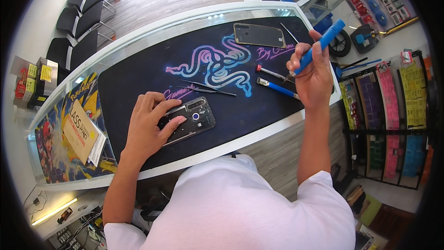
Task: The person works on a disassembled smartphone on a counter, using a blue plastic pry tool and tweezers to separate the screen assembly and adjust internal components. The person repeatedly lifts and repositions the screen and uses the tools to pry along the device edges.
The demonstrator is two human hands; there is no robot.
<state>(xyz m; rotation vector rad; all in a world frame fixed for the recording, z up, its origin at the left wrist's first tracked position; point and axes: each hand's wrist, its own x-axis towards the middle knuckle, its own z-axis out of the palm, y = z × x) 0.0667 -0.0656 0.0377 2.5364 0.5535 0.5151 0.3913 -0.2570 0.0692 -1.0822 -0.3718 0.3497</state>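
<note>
A smartphone (196, 116) with its back cover off lies on the dark mat, its camera block and inner parts facing up. My left hand (155, 118) grips its left part, fingers at the far edge and thumb across the top; this hides much of that end. Raised above the mat's right side, my right hand (312, 67) is closed around a blue pen-shaped tool (331, 34). The tool slants, with a thin dark tip pointing down and left, well apart from the phone. Two pairs of dark tweezers (210, 91) lie just beyond the phone.
At the mat's far side lies a loose phone back cover (259, 35). A red-capped screwdriver (272, 71) and another blue tool (277, 88) rest below my right hand. Stacked cards and envelopes (83, 132) sit left of the mat. White edging (222, 150) borders the counter.
</note>
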